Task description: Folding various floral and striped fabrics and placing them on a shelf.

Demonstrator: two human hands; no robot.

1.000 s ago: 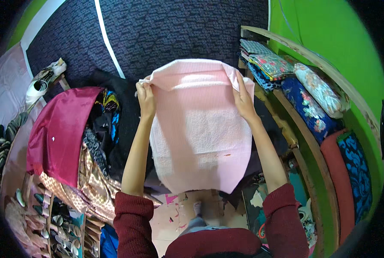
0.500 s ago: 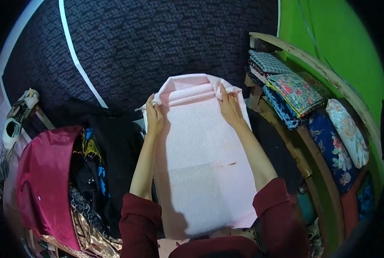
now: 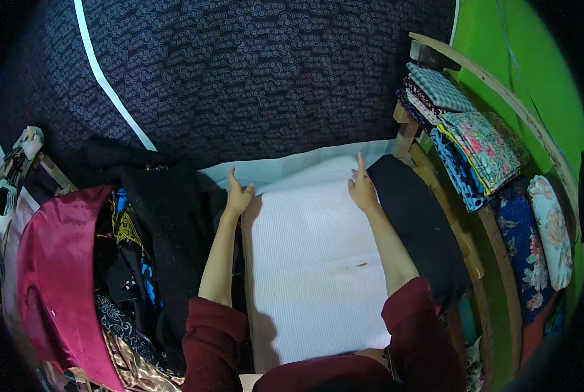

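A pale, finely ribbed cloth (image 3: 311, 261) lies spread out in front of me, with a small brown stain right of its middle. My left hand (image 3: 239, 196) is open at the cloth's far left corner, fingers apart. On the far right side, my right hand (image 3: 362, 188) is open too, with the index finger pointing away from me. Neither hand grips the cloth; whether the fingertips touch it I cannot tell. Beyond the hands, a smooth white strip of material (image 3: 298, 164) runs along the bottom of the dark patterned cloth (image 3: 259, 85).
At the left hang a crimson satin cloth (image 3: 60, 261) and black fabric (image 3: 168, 242). Black material (image 3: 416, 222) lies right of the ribbed cloth. A wooden rack (image 3: 527, 117) holds folded fabrics (image 3: 478, 144) and a floral bundle (image 3: 551, 228) beside the green wall (image 3: 540, 65).
Both hands have let go of the cloth's rolled far end. That raised roll is gone from view, and the cloth lies flatter. The hands have dropped slightly nearer, and the view has shifted.
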